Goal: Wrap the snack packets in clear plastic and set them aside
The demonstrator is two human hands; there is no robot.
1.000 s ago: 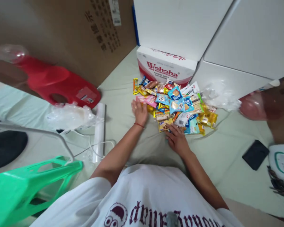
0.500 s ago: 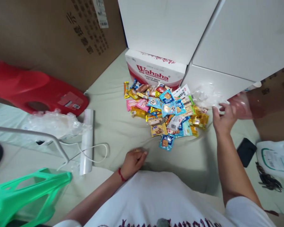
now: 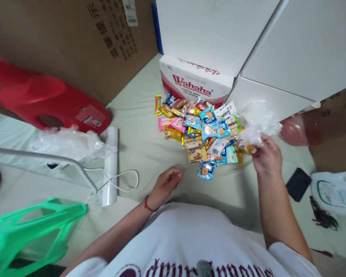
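My right hand (image 3: 267, 158) grips a crumpled clear plastic bag (image 3: 258, 118) at the right side of a pile of wrapped snacks (image 3: 210, 130). The bag covers some yellow packets at the pile's edge. Blue, pink, yellow and white wrappers make up the heap, which lies on a pale green cloth (image 3: 141, 138). In front of the pile, my left hand (image 3: 165, 185) is loosely curled, a gap showing between thumb and fingers, and holds nothing. Closest to it is a blue snack packet (image 3: 206, 170).
Behind the snacks stands a Wahaha carton (image 3: 196, 82) against white cabinets (image 3: 216, 30). Leftward are a red jug (image 3: 52, 102), a plastic roll (image 3: 111, 169), a white cable (image 3: 137, 181) and a green stool (image 3: 37, 234). A phone-like dark slab (image 3: 298, 184) and white jug (image 3: 334, 192) lie right.
My right hand has taken hold of the plastic bag and moved it slightly up and toward the pile. My left hand has loosened from a more closed curl. The view has shifted slightly.
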